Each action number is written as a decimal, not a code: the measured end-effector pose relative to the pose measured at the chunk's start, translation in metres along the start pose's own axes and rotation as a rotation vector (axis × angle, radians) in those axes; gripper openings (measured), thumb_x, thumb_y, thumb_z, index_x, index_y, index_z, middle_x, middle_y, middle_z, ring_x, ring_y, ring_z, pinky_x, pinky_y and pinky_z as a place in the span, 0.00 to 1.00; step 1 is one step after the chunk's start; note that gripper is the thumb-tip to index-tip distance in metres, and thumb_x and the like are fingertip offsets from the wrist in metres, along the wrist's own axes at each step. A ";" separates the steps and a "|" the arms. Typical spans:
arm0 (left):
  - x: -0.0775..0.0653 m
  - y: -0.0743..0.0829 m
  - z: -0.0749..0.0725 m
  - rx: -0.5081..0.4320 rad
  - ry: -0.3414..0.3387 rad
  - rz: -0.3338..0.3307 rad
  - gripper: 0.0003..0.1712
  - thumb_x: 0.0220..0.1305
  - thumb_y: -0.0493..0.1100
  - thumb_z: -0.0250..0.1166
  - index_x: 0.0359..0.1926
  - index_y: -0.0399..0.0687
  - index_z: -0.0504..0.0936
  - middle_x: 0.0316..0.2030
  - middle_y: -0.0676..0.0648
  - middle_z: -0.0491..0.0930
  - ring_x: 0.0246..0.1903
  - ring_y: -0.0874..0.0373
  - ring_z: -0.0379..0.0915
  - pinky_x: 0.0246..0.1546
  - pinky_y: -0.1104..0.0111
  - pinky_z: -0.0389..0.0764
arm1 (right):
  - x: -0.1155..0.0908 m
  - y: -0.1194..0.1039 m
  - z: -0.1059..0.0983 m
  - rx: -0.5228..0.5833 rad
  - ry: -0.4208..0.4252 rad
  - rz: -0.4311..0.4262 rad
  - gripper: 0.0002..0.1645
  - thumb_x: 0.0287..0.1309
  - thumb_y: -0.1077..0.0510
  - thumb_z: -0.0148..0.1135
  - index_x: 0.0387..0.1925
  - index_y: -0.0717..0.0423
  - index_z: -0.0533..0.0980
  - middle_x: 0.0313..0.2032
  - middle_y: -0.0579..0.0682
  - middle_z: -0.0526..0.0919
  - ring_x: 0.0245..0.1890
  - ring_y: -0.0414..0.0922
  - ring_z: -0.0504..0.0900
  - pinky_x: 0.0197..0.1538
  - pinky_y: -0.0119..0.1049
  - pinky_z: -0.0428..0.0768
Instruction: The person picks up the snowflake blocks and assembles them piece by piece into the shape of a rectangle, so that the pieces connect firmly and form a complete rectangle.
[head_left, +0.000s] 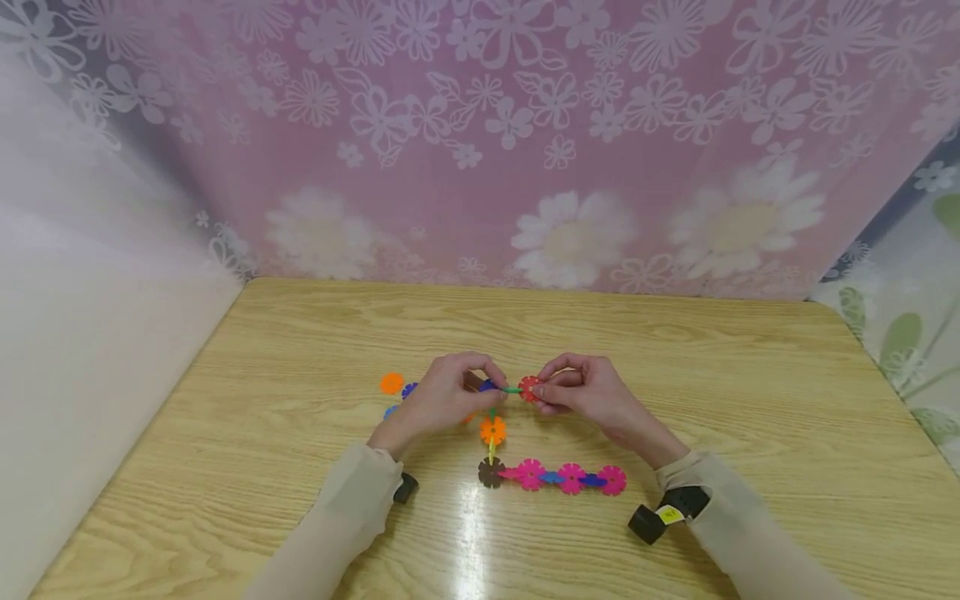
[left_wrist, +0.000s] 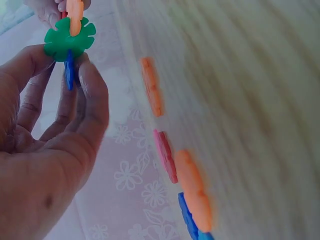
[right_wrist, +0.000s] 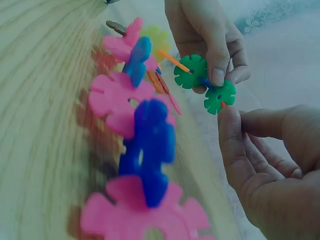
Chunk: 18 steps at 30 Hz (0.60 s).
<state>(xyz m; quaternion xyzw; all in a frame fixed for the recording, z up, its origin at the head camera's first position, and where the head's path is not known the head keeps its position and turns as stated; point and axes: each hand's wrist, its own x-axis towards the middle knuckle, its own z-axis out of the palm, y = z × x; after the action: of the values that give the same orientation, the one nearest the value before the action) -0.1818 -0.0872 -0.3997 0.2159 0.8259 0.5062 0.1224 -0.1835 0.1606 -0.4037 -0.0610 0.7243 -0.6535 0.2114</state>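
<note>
A chain of slotted, flower-shaped plastic discs bends across the table. At its upper end, my left hand [head_left: 442, 392] pinches a dark blue disc [head_left: 488, 385] between thumb and fingers. My right hand [head_left: 596, 396] pinches a red disc [head_left: 528, 388], joined to the blue one by an edge-on green disc [head_left: 512, 390]. In the right wrist view, two green discs [right_wrist: 220, 97] flank the blue one, and my right fingertips mostly hide the red disc. Below the left hand, an orange disc [head_left: 492, 431] and a yellow disc [head_left: 492, 451] lead down to a dark brown disc [head_left: 491, 473].
From the brown disc, a row of pink discs [head_left: 572, 477] alternating with blue ones [head_left: 551, 477] runs right, in front of my hands. Loose discs, including an orange one [head_left: 392, 383] and a blue one [head_left: 408, 390], lie left, partly behind my left hand. A flowered curtain [head_left: 465, 167] borders the table's far edge.
</note>
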 end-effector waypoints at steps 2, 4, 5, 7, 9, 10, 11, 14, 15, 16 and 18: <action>0.000 0.000 0.000 -0.019 -0.005 0.010 0.03 0.66 0.37 0.70 0.41 0.46 0.86 0.46 0.49 0.87 0.37 0.58 0.86 0.33 0.68 0.83 | 0.000 0.000 0.001 0.014 0.000 -0.006 0.14 0.65 0.69 0.65 0.48 0.73 0.73 0.34 0.53 0.90 0.32 0.44 0.90 0.46 0.42 0.89; 0.000 -0.001 0.000 -0.034 -0.006 0.010 0.03 0.66 0.37 0.70 0.40 0.44 0.86 0.47 0.48 0.87 0.37 0.55 0.87 0.33 0.68 0.83 | 0.000 0.000 0.002 0.025 0.007 0.001 0.13 0.64 0.70 0.65 0.48 0.73 0.74 0.33 0.53 0.90 0.33 0.44 0.90 0.46 0.43 0.89; 0.000 -0.001 0.000 -0.048 -0.008 0.005 0.04 0.66 0.36 0.70 0.41 0.43 0.86 0.47 0.48 0.86 0.38 0.54 0.87 0.34 0.68 0.83 | 0.000 0.000 0.003 0.028 0.010 0.003 0.13 0.64 0.70 0.64 0.48 0.72 0.74 0.34 0.52 0.90 0.33 0.44 0.91 0.46 0.43 0.88; 0.000 -0.001 -0.001 -0.065 -0.013 -0.002 0.04 0.66 0.36 0.70 0.41 0.42 0.86 0.47 0.48 0.86 0.40 0.51 0.88 0.37 0.68 0.84 | 0.001 0.001 0.004 0.032 0.015 0.007 0.12 0.64 0.71 0.64 0.47 0.71 0.74 0.34 0.52 0.90 0.33 0.45 0.91 0.46 0.43 0.88; -0.001 -0.001 -0.002 -0.083 -0.022 -0.011 0.04 0.66 0.36 0.70 0.41 0.41 0.86 0.48 0.47 0.86 0.43 0.48 0.88 0.39 0.67 0.85 | 0.002 0.001 0.004 0.037 0.017 0.011 0.12 0.64 0.71 0.64 0.47 0.70 0.74 0.33 0.52 0.90 0.33 0.45 0.91 0.47 0.44 0.88; -0.001 -0.001 -0.003 -0.091 -0.029 -0.012 0.04 0.66 0.36 0.69 0.41 0.40 0.86 0.48 0.46 0.86 0.44 0.47 0.88 0.40 0.67 0.85 | 0.002 0.001 0.005 0.038 0.015 0.011 0.12 0.64 0.71 0.65 0.47 0.70 0.75 0.33 0.51 0.90 0.33 0.45 0.91 0.47 0.44 0.88; -0.001 0.000 -0.003 -0.101 -0.037 -0.015 0.05 0.66 0.36 0.69 0.42 0.40 0.86 0.48 0.46 0.86 0.45 0.47 0.88 0.41 0.66 0.85 | 0.003 0.001 0.005 0.041 0.014 0.011 0.12 0.64 0.71 0.65 0.47 0.69 0.75 0.33 0.51 0.90 0.33 0.45 0.91 0.47 0.44 0.88; -0.001 0.000 -0.004 -0.113 -0.059 -0.022 0.05 0.66 0.36 0.69 0.42 0.39 0.86 0.48 0.45 0.86 0.43 0.49 0.88 0.38 0.64 0.85 | 0.003 0.002 0.005 0.047 0.004 0.019 0.12 0.64 0.70 0.65 0.47 0.69 0.75 0.33 0.51 0.90 0.33 0.46 0.91 0.47 0.44 0.88; -0.001 0.000 -0.004 -0.114 -0.067 -0.027 0.05 0.66 0.36 0.70 0.42 0.39 0.86 0.48 0.45 0.86 0.42 0.51 0.88 0.37 0.64 0.84 | 0.003 0.002 0.005 0.045 0.000 0.023 0.12 0.64 0.70 0.65 0.47 0.68 0.75 0.33 0.51 0.90 0.33 0.45 0.91 0.47 0.43 0.88; -0.001 0.000 -0.005 -0.111 -0.073 -0.032 0.05 0.66 0.37 0.70 0.42 0.40 0.86 0.47 0.45 0.86 0.40 0.53 0.87 0.35 0.64 0.83 | 0.004 0.002 0.005 0.043 -0.005 0.026 0.12 0.64 0.70 0.65 0.47 0.68 0.75 0.33 0.51 0.90 0.33 0.45 0.90 0.46 0.43 0.89; -0.001 0.000 -0.005 -0.099 -0.084 -0.043 0.05 0.67 0.37 0.70 0.42 0.41 0.86 0.47 0.47 0.86 0.38 0.57 0.86 0.32 0.65 0.81 | 0.004 0.002 0.005 0.039 -0.017 0.034 0.12 0.64 0.70 0.65 0.48 0.68 0.74 0.33 0.51 0.90 0.33 0.45 0.90 0.46 0.43 0.89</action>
<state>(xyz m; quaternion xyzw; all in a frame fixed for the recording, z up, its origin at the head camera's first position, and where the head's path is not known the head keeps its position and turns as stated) -0.1830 -0.0919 -0.3972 0.2131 0.7985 0.5341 0.1783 -0.1844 0.1547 -0.4072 -0.0504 0.7106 -0.6632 0.2298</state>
